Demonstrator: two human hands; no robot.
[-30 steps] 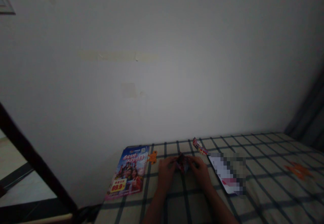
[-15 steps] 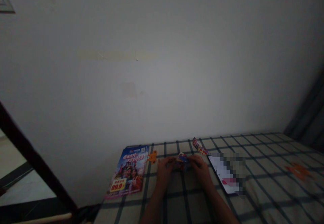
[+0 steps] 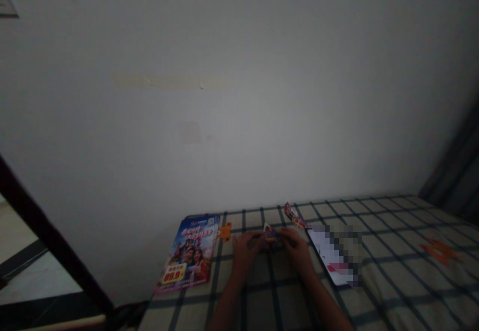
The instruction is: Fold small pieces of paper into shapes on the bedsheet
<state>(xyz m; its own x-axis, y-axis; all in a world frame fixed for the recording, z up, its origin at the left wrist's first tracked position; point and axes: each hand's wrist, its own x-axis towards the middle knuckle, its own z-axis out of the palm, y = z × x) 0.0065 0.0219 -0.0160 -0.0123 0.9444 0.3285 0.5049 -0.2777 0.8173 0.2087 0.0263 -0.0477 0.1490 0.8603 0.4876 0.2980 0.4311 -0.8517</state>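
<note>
At the left, a stack of glossy blue-and-pink printed flyers [image 3: 189, 256] is laid on a beige cloth with dark checked lines [image 3: 389, 221], and just beside it a small orange bear-shaped figure [image 3: 224, 232] is seen. Between the two hands, a small, creased, multicoloured folded paper piece [image 3: 270, 238] is held: its left side is pinched by the left hand [image 3: 245, 246], its right side by the right hand [image 3: 295, 245], fingers drawn in narrow. The step in hand is judged to be the shaping of its folds; for the next move, an even grip and careful pressing along the creases seem to be called for, though the exact fold cannot be told. Farther right, a narrow red-and-purple patterned strip [image 3: 295, 217] and a flat, dark-edged slab with a pale face [image 3: 325, 248] are left untouched
</note>
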